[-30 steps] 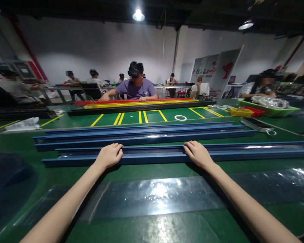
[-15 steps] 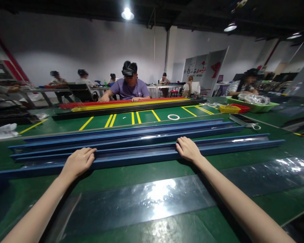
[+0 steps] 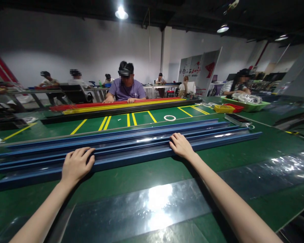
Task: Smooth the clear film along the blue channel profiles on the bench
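Two long blue channel strips lie side by side on the green table. My left hand [image 3: 77, 166] is closed over the near blue channel [image 3: 134, 159] left of its middle, with the fingers over its walls and the thumb on the near side. Farther right, my right hand [image 3: 181, 145] grips the same channel, its fingertips bent over into the groove. The far blue channel [image 3: 111, 137] lies right behind it, almost against it. Shiny clear film shows inside both grooves. My fingers partly hide the near channel, and its left end runs out of view.
A clear plastic sheet [image 3: 131, 206] lies across the table [image 3: 131, 175] in front of me. Beyond the blue channels are a white ring [image 3: 169, 118], a phone [image 3: 236, 119], yellow [image 3: 226, 108] and green bins [image 3: 254, 106], and yellow strips [image 3: 121, 106]. A co-worker [image 3: 128, 89] sits opposite.
Both hands have slid the near blue channel leftward and back, narrowing the gap to the far one. My left fingers are spread a little more. The view has turned slightly.
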